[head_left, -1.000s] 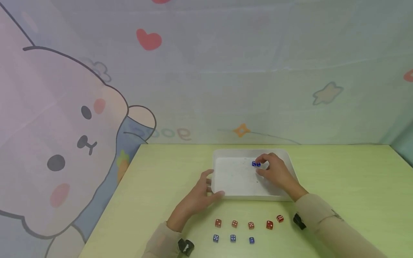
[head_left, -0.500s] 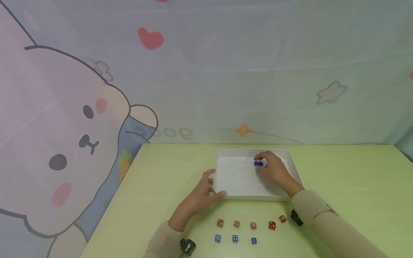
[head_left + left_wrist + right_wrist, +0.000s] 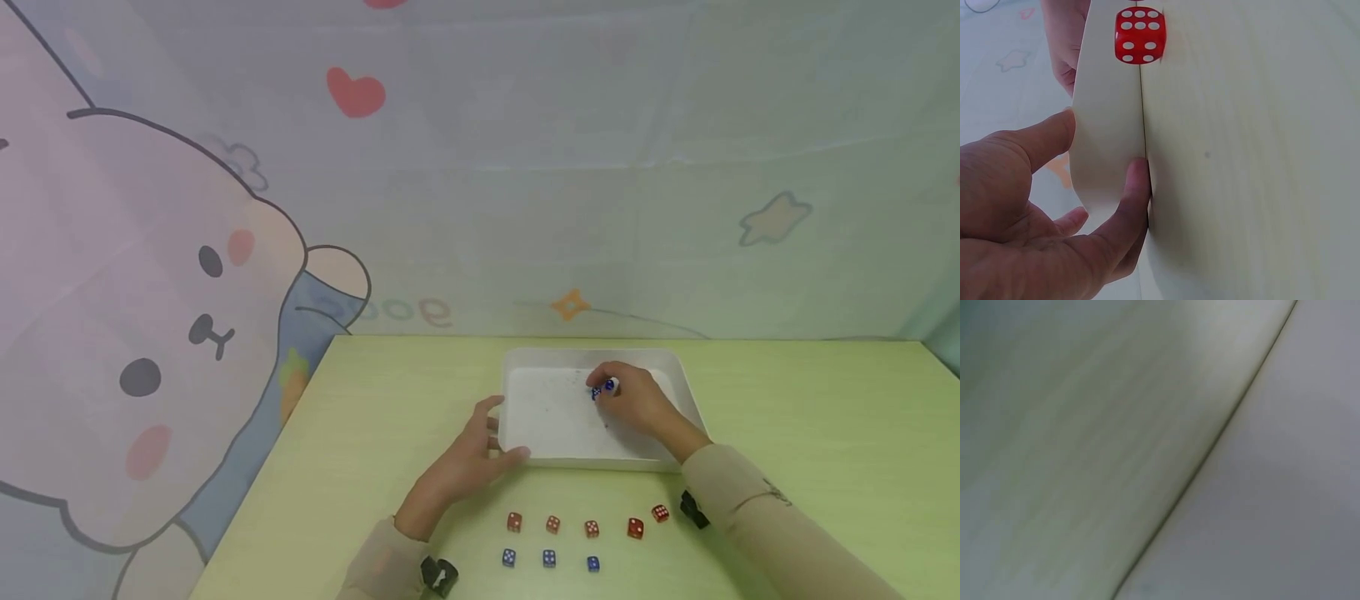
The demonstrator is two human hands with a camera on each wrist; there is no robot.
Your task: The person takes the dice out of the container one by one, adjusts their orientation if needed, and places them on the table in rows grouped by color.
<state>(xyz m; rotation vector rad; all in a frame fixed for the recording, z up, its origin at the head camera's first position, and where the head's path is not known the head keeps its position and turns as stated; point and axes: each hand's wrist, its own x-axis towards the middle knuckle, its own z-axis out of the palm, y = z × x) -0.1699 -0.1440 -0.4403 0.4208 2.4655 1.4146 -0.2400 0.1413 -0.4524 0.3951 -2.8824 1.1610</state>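
Observation:
A shallow white tray [image 3: 551,417] rests toward the back of the table. My left hand [image 3: 468,454] grips its near left corner, thumb along the front wall and the other fingers at the left side. In the left wrist view those fingers [image 3: 1125,215] lie against the tray's wall [image 3: 1107,134]. My right hand [image 3: 637,402] reaches into the tray and pinches a tilted blue die [image 3: 596,392] between thumb and fingertips. A second blue die [image 3: 611,385] sits just behind it, inside the curve of the hand. The right wrist view leaves that hand out.
In front of the tray is a row of several red dice [image 3: 592,528], one red die [image 3: 1140,35] large in the left wrist view. A row of three blue dice [image 3: 550,558] lies nearer. A printed cloth [image 3: 525,183] hangs behind the pale table [image 3: 810,433].
The right fingers have closed on the left one of the two blue dice, which now sits tilted and a little apart from the other. The left hand keeps its place at the tray.

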